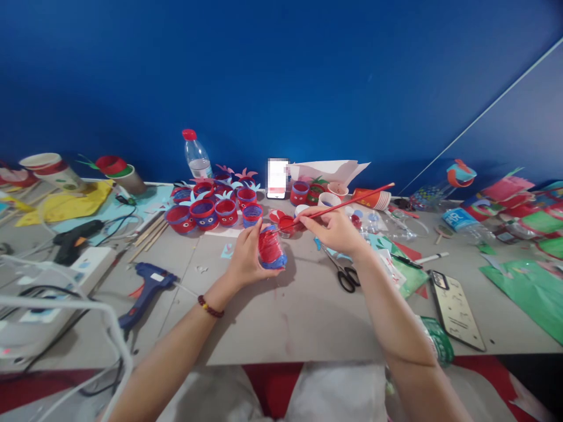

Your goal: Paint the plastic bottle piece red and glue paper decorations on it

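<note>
My left hand point(245, 256) is wrapped round a small cup point(270, 248) painted red and blue, tilted above the table. Between the fingers of my right hand point(332, 230) is a red paintbrush point(345, 203), its handle slanting up to the right. The brush tip lies between the held cup and a small pot of red paint point(286, 224); whether it touches either I cannot tell. Just behind the held cup stands a blue and red painted cup point(252, 215). To its left are several painted cups with googly eyes and paper leaves, among them a red and blue one point(203, 215).
At the left lie a blue glue gun point(149, 290), a black glue gun point(79, 239), a white power strip point(83, 287) and cables. A phone point(277, 179) leans at the wall. Right of me are scissors point(346, 275), another phone point(455, 308) and green paper point(525, 287). A bottle point(197, 155) stands behind.
</note>
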Action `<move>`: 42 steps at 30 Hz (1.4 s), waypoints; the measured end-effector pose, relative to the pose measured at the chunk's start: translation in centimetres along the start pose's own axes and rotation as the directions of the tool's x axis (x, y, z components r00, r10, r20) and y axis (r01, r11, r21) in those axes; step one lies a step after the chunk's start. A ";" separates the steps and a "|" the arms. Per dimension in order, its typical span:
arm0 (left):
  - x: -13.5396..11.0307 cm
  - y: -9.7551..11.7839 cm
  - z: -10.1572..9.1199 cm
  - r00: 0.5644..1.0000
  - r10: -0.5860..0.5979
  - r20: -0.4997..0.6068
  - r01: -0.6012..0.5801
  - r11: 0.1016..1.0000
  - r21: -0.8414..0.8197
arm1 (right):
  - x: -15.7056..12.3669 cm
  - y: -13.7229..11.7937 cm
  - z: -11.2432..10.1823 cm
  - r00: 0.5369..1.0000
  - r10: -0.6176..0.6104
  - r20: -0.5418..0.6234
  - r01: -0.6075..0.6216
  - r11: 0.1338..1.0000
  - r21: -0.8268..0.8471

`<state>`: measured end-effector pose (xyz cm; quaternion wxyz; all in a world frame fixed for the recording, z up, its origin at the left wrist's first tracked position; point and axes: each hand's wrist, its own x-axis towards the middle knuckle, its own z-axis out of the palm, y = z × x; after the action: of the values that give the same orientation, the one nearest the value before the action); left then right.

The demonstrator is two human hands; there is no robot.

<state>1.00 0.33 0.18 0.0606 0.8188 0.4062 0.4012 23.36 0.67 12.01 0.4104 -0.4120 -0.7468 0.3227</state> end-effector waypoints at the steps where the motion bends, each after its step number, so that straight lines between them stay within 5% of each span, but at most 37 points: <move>1: 0.0 0.0 0.0 1.000 -0.001 -0.001 0.001 1.000 0.003 | 0.0 0.1 -0.3 1.000 0.003 -0.008 -0.003 1.000 -0.009; 7: 0.1 0.0 0.0 1.000 0.006 -0.025 -0.006 1.000 -0.007 | -0.2 1.2 -1.2 0.999 0.012 -0.053 -0.013 1.000 -0.009; 16: 0.1 -0.1 0.0 0.999 0.013 -0.043 -0.013 1.000 0.004 | -0.8 0.0 1.4 0.995 -0.069 0.066 0.074 0.994 -0.083; 31: 0.2 0.1 0.0 0.994 0.048 -0.099 -0.049 0.999 -0.003 | -0.3 1.1 -2.1 0.997 0.046 -0.055 -0.047 0.999 -0.012; 37: 0.1 0.1 0.0 0.993 0.053 -0.109 -0.054 0.998 -0.011 | -0.7 0.7 -0.9 0.994 0.046 0.102 -0.058 0.991 0.121; 42: 0.2 0.2 -0.2 0.991 0.058 -0.123 -0.064 0.997 -0.048 | -0.4 0.2 -0.5 0.994 0.048 0.099 -0.057 0.995 0.088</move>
<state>1.02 0.31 0.49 0.0445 0.8031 0.3733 0.4622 23.96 0.47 11.92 0.3833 -0.3964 -0.7393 0.3864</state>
